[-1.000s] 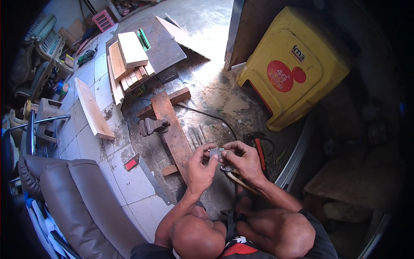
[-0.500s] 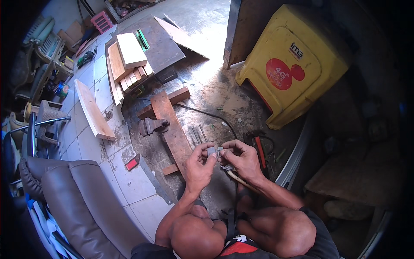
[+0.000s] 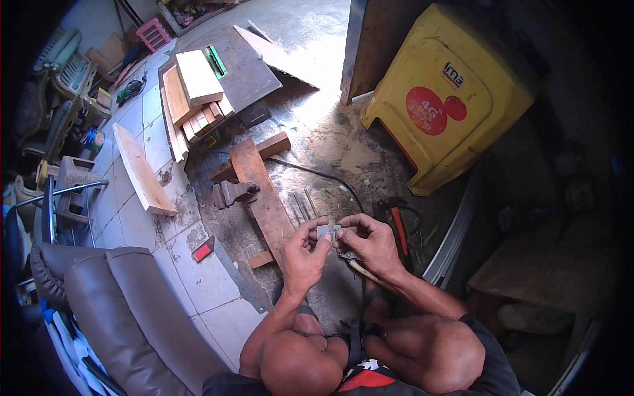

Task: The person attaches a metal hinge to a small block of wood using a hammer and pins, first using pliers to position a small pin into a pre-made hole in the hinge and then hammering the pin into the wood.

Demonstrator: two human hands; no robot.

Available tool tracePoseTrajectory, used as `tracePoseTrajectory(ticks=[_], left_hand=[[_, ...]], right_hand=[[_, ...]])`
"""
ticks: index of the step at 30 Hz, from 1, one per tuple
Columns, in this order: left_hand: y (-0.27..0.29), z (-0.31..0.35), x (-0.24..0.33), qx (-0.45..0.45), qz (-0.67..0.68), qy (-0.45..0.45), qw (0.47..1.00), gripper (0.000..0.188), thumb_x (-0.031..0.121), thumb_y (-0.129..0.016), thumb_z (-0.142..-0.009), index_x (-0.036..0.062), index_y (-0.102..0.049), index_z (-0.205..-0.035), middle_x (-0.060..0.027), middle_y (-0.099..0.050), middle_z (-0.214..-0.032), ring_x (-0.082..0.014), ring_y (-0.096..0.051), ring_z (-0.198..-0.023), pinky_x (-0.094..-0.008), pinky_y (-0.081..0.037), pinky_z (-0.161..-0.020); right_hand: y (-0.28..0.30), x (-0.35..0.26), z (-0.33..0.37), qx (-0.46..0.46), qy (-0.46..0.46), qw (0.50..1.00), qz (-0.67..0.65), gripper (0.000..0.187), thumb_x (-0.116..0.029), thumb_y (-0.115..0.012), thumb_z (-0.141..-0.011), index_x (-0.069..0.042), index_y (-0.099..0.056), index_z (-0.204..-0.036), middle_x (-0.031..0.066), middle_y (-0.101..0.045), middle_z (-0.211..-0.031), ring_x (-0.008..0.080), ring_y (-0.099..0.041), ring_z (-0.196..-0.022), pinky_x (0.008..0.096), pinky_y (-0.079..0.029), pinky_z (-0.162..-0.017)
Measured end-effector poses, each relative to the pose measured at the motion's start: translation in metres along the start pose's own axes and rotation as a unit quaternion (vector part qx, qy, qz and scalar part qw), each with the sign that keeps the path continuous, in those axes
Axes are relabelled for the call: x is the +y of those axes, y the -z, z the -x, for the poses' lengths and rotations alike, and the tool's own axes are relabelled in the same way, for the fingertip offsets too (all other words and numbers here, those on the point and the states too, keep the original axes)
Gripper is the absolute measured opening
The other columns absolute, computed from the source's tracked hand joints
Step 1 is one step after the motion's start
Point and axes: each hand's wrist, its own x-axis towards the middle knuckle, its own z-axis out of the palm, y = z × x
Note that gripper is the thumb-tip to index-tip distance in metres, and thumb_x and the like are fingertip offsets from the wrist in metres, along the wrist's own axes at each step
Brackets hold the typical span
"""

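Observation:
Above the floor between my knees, my left hand (image 3: 304, 260) pinches a small grey flat piece (image 3: 323, 231) between thumb and fingers. Close beside it, the thumb and fingers of my right hand (image 3: 371, 248) are pressed together at the other end, where a small grey bit (image 3: 337, 228) shows. Whether these are one part or two, I cannot tell. Pliers with pale handles (image 3: 362, 270) lie just below my right hand, partly covered by it. Thin metal rods (image 3: 304, 204) lie on the floor beyond my left hand.
A low wooden bench (image 3: 254, 175) with a vise (image 3: 234, 193) stands to the left. Stacked boards (image 3: 199, 79) rest on a dark table. A yellow plastic stool (image 3: 456, 99) stands far right, near a red-handled tool (image 3: 399, 231). A brown padded seat (image 3: 125, 310) is near left.
Both hands stay in nearly the same place. The small grey piece looks slightly turned between my fingers.

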Motion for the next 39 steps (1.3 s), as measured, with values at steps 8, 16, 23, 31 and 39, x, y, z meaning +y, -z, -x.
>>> tracePoseTrajectory(ticks=[8, 16, 23, 31, 39], left_hand=[[0.001, 0.001, -0.004, 0.003, 0.029, 0.007, 1.0, 0.03, -0.001, -0.064, -0.099, -0.0043, -0.064, -0.129, -0.0074, -0.072, -0.097, -0.0104, -0.07, -0.086, -0.0232, -0.056, -0.077], [0.001, 0.0, -0.004, 0.005, 0.0, 0.014, 1.0, 0.03, 0.0, -0.065, -0.099, -0.0035, -0.065, -0.128, -0.0069, -0.072, -0.095, -0.0095, -0.07, -0.084, -0.0228, -0.056, -0.074], [0.004, -0.003, -0.008, -0.006, 0.007, 0.001, 1.0, 0.032, 0.001, -0.065, -0.099, -0.0043, -0.063, -0.131, -0.0077, -0.072, -0.1, -0.0096, -0.069, -0.087, -0.0219, -0.054, -0.074], [0.002, -0.002, -0.007, -0.017, 0.006, 0.021, 1.0, 0.032, 0.001, -0.064, -0.099, -0.0054, -0.063, -0.13, -0.0073, -0.072, -0.098, -0.0111, -0.07, -0.086, -0.0252, -0.056, -0.078], [0.001, -0.002, -0.009, -0.012, 0.009, 0.016, 1.0, 0.031, 0.001, -0.064, -0.099, -0.0025, -0.065, -0.13, -0.0069, -0.072, -0.099, -0.0095, -0.069, -0.087, -0.0228, -0.055, -0.076]], right_hand=[[-0.001, 0.003, -0.002, -0.003, -0.004, 1.0, -0.011, 0.022, -0.005, -0.07, -0.099, 0.009, -0.065, -0.116, 0.012, -0.074, -0.095, 0.014, -0.073, -0.082, 0.0284, -0.062, -0.074], [-0.001, 0.001, 0.0, -0.004, -0.005, 1.0, -0.008, 0.022, -0.006, -0.068, -0.1, 0.009, -0.065, -0.116, 0.0118, -0.074, -0.095, 0.0142, -0.073, -0.084, 0.0287, -0.062, -0.075], [-0.004, -0.005, -0.004, -0.007, 0.007, 1.0, 0.0, 0.024, -0.007, -0.069, -0.099, 0.008, -0.068, -0.117, 0.0106, -0.076, -0.092, 0.0121, -0.073, -0.082, 0.0266, -0.061, -0.074], [0.0, -0.004, 0.001, 0.002, 0.0, 1.0, 0.029, 0.024, -0.006, -0.066, -0.099, 0.009, -0.067, -0.118, 0.0107, -0.076, -0.092, 0.0127, -0.073, -0.082, 0.0276, -0.061, -0.074], [0.001, 0.002, 0.001, 0.0, 0.005, 1.0, 0.005, 0.023, -0.007, -0.066, -0.1, 0.008, -0.067, -0.116, 0.0101, -0.076, -0.092, 0.0121, -0.073, -0.082, 0.0265, -0.061, -0.073]])
